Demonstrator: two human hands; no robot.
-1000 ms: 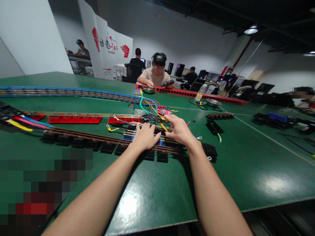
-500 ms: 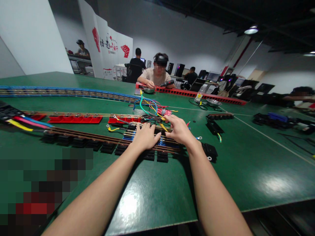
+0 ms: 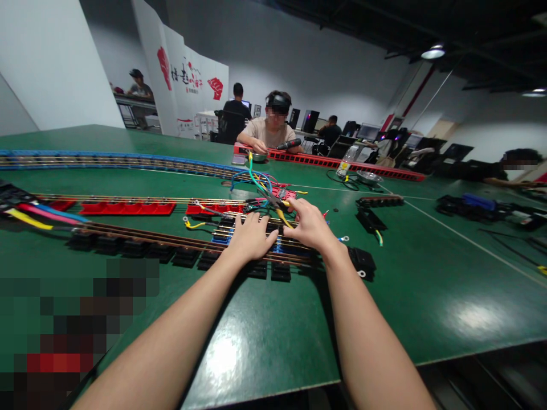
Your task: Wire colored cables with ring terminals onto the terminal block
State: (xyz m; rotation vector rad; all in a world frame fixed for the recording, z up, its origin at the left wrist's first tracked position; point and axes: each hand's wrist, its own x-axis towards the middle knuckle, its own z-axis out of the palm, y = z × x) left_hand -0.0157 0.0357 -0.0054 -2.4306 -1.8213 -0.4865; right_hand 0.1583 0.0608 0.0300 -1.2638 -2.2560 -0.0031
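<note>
Fingers spread, my left hand (image 3: pixel 251 239) lies flat on the long copper bars (image 3: pixel 141 234) and the blue-and-black holders beneath them. Just to its right, my right hand (image 3: pixel 308 225) is wrapped round the yellow handles of a pair of pliers (image 3: pixel 280 212), whose dark jaws point up and left. Beyond the jaws, green, blue and yellow wires (image 3: pixel 256 177) arch over a red block (image 3: pixel 287 194). Black blocks (image 3: pixel 281 271) sit under the near side of the bars. At their right end is a black end piece (image 3: pixel 361 262) with a ring terminal. The plier tips are hard to make out among the wires.
Across the green table (image 3: pixel 405 296) sits a person (image 3: pixel 267 130) beside a metal bowl (image 3: pixel 259 156) and a long red rail (image 3: pixel 363 167). A blue rail (image 3: pixel 106 160) runs along the left. A plastic bottle (image 3: pixel 348 161) and black parts (image 3: pixel 482 208) are at the right.
The pliers in my right hand have tilted slightly, and the green and yellow wires have shifted a little to the right. My left hand stays in place on the bars.
</note>
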